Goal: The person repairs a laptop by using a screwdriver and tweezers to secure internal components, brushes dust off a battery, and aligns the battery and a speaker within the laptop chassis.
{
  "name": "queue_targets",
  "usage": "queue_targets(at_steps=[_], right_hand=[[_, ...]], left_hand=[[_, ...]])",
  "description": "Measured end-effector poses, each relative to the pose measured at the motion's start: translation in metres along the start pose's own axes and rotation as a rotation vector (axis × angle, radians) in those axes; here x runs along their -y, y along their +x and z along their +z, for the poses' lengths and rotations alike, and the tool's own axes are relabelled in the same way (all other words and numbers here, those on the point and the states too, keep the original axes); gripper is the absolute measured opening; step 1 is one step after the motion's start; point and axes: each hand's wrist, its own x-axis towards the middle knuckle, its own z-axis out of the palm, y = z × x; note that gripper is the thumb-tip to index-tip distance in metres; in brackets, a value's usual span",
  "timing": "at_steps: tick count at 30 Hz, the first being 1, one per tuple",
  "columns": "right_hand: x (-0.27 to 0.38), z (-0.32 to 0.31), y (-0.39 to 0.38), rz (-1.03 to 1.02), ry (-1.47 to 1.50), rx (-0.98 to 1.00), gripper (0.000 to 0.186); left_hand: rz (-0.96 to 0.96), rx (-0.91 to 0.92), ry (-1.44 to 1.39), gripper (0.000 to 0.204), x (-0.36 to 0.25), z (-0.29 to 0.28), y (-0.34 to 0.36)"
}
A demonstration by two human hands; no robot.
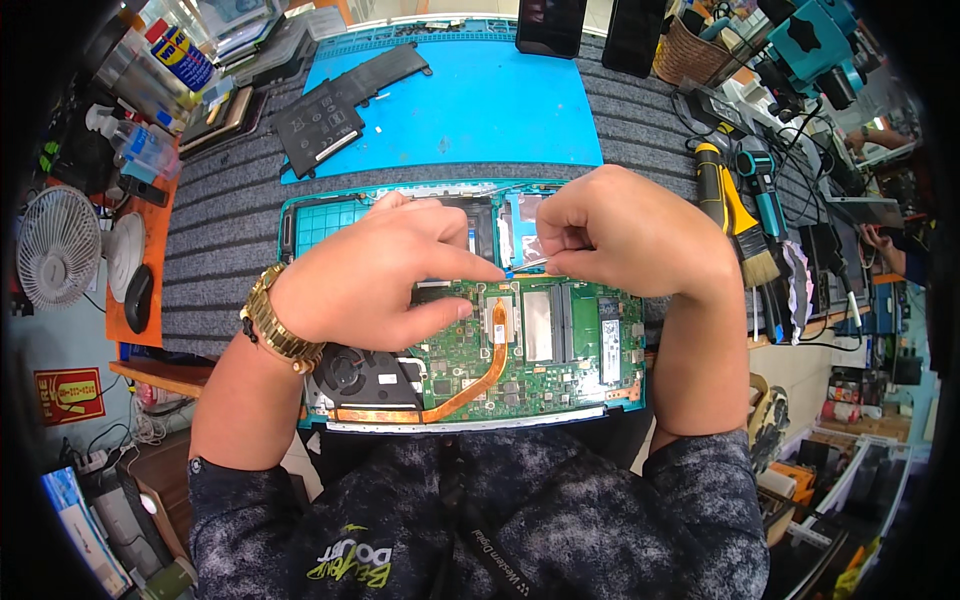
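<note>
Dark patterned sleeves rise from the lower edge toward an opened laptop [330, 225] on the ribbed grey bench [220, 230], its green motherboard [540, 340] and copper heat pipe [478, 378] exposed. Left hand [375, 275], wearing a gold watch [275, 325], pinches a small blue tab [510, 270]; right hand [625, 240] is closed on thin tweezers [530, 264] touching that tab. This looks like freeing a ribbon connector; next calls for a gentle, level pull.

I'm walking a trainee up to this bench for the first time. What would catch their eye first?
Probably the opened laptop at centre, its green board and copper heat pipe exposed. Both hands meet above it: the left hand, a gold watch on its wrist, and the right hand pinch a small blue-tipped part. Behind, a removed black battery lies on a bright blue mat.
</note>
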Motion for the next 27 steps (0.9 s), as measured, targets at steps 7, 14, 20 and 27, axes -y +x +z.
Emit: queue_targets(at_steps=[7, 14, 20, 27], right_hand=[[-0.0002, 0.0001, -0.0007, 0.015, -0.008, -0.001, 0.016], [-0.0039, 0.0054, 0.0022, -0.026, -0.04, -0.014, 0.018], [0.0003, 0.0061, 0.003, -0.006, -0.055, -0.01, 0.019], [-0.0017, 0.0071, 0.0037, -0.016, -0.053, -0.014, 0.019]], left_hand=[[0.0, 0.012, 0.002, 0.038, -0.0028, -0.0016, 0.0003], [-0.001, 0.005, 0.019, 0.039, 0.0013, -0.0024, 0.0009], [-0.03, 0.003, 0.023, 0.039, -0.001, -0.0035, 0.001], [-0.031, 0.005, 0.038, 0.039, -0.0014, -0.0034, 0.001]])
